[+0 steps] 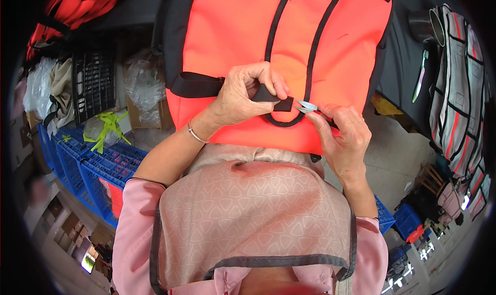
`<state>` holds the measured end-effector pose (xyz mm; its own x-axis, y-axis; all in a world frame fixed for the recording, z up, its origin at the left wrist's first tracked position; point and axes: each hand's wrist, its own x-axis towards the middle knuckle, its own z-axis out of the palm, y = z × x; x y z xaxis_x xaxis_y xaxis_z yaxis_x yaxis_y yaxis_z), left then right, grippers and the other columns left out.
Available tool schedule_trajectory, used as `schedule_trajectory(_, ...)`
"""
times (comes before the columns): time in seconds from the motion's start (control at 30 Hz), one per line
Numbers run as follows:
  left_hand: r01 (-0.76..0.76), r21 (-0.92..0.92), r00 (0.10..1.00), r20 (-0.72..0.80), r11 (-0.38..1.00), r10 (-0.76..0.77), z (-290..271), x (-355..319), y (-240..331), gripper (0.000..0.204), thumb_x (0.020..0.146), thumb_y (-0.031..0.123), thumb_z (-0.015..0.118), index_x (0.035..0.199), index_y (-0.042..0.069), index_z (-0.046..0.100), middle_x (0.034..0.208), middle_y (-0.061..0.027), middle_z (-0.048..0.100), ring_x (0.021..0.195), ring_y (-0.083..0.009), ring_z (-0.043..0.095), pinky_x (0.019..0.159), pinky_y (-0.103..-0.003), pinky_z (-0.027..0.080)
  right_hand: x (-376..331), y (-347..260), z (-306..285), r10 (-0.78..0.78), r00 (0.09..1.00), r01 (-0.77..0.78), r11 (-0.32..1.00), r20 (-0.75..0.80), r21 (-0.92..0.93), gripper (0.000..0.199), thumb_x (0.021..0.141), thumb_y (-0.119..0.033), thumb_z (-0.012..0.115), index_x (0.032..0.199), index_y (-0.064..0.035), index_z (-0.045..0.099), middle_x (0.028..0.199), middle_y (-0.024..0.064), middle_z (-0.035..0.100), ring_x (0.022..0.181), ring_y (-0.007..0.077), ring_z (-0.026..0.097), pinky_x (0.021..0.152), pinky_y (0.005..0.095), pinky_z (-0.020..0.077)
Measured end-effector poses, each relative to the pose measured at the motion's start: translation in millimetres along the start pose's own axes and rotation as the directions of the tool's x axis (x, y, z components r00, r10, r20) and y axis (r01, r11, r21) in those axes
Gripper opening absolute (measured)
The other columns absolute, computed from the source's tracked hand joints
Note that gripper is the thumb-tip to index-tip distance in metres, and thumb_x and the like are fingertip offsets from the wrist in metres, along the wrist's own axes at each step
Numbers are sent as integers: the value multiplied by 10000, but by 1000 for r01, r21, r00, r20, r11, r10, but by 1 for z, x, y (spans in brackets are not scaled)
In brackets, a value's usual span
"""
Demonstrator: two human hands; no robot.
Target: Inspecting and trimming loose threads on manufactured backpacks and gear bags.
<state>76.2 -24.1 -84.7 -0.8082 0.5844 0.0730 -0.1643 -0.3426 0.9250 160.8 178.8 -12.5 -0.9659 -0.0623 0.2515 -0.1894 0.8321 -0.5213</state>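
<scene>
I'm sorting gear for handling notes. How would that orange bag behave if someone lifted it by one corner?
The orange bag would probably sag and fold; it drapes like soft fabric. It looks light for its size, being flat and seemingly empty. Its black strap, pinched by the left hand, bends easily, so it would likely dangle.

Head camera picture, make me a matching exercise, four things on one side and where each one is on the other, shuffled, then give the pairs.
Things:
1. black strap end
2. thread snips
3. thin bracelet
4. blue crates

Places:
A. on the left wrist
B. pinched in the left hand fingers, against the orange bag
C. low at the picture's left, beside the person
D. in the right hand, tips at the strap end

Pairs: 1-B, 2-D, 3-A, 4-C
</scene>
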Motion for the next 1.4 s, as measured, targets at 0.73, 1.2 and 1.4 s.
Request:
schedule_trajectory(0.73, -43, 29, 998, -33, 999, 44, 2, -6, 6, 219, 662, -138, 664, 760, 30, 563, 896, -78, 653, 916, -207, 643, 847, -339, 527, -5, 3, -15, -17, 957, -41, 981, 290, 191, 164, 753, -93, 789, 778, -13, 647, 712, 79, 642, 611, 205, 603, 555, 279, 473)
schedule_trajectory(1.2, -130, 818, 938, 285, 561, -198, 14, -70, 65, 420, 835, 282, 728, 1197, 94, 626, 886, -54, 625, 817, -214, 624, 642, -323, 527, 75, 22, 44, 214, 966, -233, 963, 143, 133, 630, 749, -123, 810, 1301, -118, 508, 710, 41, 562, 631, 139, 561, 625, 285, 468)
schedule_trajectory(1.4, 477, 675, 874, -296, 563, -386, 21, -39, 64, 368, 811, 233, 762, 865, -80, 574, 783, -174, 640, 747, -286, 661, 674, -376, 512, 81, 31, 54, 171, 976, -184, 979, 132, 87, 737, 694, -106, 806, 1330, -120, 435, 756, 138, 629, 701, 343, 663, 612, 446, 504)
